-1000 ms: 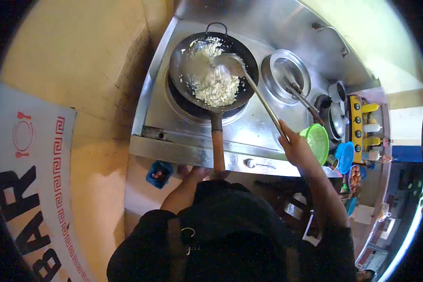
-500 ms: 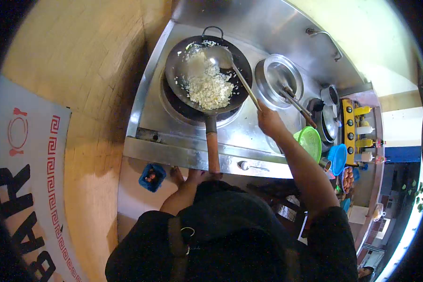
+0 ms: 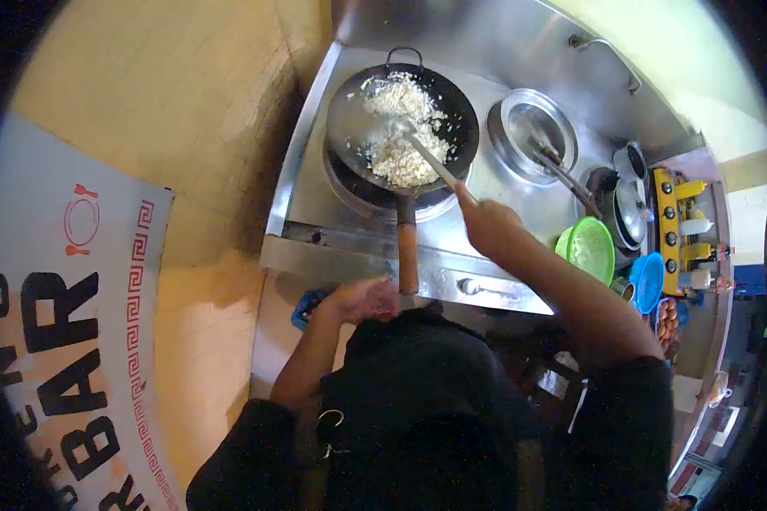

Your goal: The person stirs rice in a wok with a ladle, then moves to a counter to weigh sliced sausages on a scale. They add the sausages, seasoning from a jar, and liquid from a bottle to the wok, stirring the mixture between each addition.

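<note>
My right hand (image 3: 492, 228) is wrapped round the handle of a long metal ladle (image 3: 433, 162). The bowl of the ladle is down among white rice (image 3: 403, 166) in a dark wok (image 3: 460, 115), blurred and partly hidden there. Beside the end of the wok's wooden handle (image 3: 407, 258), slightly below and left of it, my left hand (image 3: 368, 300) holds nothing, its fingers apart. The wok sits over a burner in the steel stove top (image 3: 315, 200).
Right of the wok, a metal pot (image 3: 503, 140) has utensils lying across it. Further right are a green basket (image 3: 590, 247), a blue bowl (image 3: 648, 281), a lidded pan (image 3: 631, 213), squeeze bottles (image 3: 692, 189) and eggs (image 3: 666, 319). A blue container (image 3: 305, 311) is low left.
My left hand has come up from below to near the wok handle's end. My right hand has drawn the ladle down toward me through the rice. The whole view has shifted right.
</note>
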The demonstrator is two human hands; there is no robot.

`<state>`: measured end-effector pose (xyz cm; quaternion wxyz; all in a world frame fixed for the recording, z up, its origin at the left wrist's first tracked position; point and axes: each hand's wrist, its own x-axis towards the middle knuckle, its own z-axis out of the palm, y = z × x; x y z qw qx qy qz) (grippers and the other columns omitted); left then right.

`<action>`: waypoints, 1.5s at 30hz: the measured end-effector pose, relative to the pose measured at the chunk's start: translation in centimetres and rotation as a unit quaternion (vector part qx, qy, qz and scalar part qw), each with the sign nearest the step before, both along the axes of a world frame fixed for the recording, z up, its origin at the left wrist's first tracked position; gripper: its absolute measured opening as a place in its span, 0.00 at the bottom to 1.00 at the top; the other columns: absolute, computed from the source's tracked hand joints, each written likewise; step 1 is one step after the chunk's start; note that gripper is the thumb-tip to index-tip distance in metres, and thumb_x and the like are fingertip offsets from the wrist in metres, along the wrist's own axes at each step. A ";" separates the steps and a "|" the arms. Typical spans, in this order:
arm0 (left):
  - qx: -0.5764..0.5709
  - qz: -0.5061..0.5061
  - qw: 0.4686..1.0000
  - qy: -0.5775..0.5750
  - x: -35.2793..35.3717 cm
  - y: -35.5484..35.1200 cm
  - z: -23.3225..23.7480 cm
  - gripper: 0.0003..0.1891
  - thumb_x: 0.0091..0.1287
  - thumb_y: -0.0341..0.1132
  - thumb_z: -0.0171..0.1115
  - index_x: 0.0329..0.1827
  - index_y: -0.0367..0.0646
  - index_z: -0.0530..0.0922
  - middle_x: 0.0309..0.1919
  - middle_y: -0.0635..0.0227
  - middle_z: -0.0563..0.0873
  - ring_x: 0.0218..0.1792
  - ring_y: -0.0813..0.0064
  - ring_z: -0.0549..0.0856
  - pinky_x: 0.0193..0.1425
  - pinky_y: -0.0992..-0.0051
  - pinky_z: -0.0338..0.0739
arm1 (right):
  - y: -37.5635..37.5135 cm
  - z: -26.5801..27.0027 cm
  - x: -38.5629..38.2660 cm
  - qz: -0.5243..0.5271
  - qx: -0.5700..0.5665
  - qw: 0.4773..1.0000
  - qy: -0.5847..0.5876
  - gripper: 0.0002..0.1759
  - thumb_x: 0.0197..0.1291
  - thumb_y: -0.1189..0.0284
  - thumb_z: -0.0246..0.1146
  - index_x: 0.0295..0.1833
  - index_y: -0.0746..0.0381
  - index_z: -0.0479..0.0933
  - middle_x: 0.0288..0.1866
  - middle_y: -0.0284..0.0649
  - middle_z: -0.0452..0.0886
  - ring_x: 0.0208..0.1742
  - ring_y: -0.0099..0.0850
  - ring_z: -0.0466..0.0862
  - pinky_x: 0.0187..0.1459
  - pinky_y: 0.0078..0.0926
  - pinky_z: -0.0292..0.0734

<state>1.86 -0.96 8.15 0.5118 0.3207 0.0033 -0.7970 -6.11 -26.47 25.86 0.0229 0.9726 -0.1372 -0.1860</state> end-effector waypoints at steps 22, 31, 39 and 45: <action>-0.006 0.257 0.966 -0.005 -2.8 -9.2 6.8 0.04 0.62 0.29 0.57 0.31 0.42 0.72 0.21 0.71 0.76 0.20 0.80 0.75 0.24 0.75 0.74 | 1.4 7.5 -10.8 -0.071 0.075 0.994 0.032 0.33 0.60 0.75 0.51 0.72 0.57 0.53 0.27 0.52 0.79 0.26 0.44 0.81 0.31 0.40 0.76; -0.014 0.177 0.983 -0.045 0.1 -8.1 3.0 0.06 0.61 0.31 0.59 0.28 0.43 0.72 0.19 0.71 0.75 0.19 0.77 0.76 0.24 0.74 0.75 | 3.4 -1.3 -2.8 -0.100 0.077 0.991 -0.053 0.29 0.62 0.74 0.44 0.69 0.70 0.51 0.33 0.58 0.80 0.32 0.49 0.83 0.34 0.47 0.79; 0.006 0.223 0.973 -0.062 -6.0 -5.5 16.0 0.08 0.63 0.33 0.57 0.27 0.42 0.72 0.17 0.71 0.74 0.20 0.76 0.76 0.26 0.76 0.74 | 2.3 4.1 -6.8 -0.045 0.087 0.995 -0.023 0.38 0.53 0.78 0.52 0.71 0.64 0.50 0.33 0.59 0.80 0.29 0.52 0.82 0.29 0.47 0.77; -0.040 0.230 0.970 0.074 -4.0 -4.1 14.0 0.07 0.64 0.32 0.56 0.29 0.41 0.71 0.20 0.71 0.73 0.22 0.77 0.75 0.27 0.77 0.73 | 4.3 6.8 -9.9 -0.084 0.050 0.994 0.054 0.36 0.57 0.77 0.49 0.72 0.56 0.51 0.35 0.57 0.79 0.33 0.52 0.81 0.35 0.49 0.76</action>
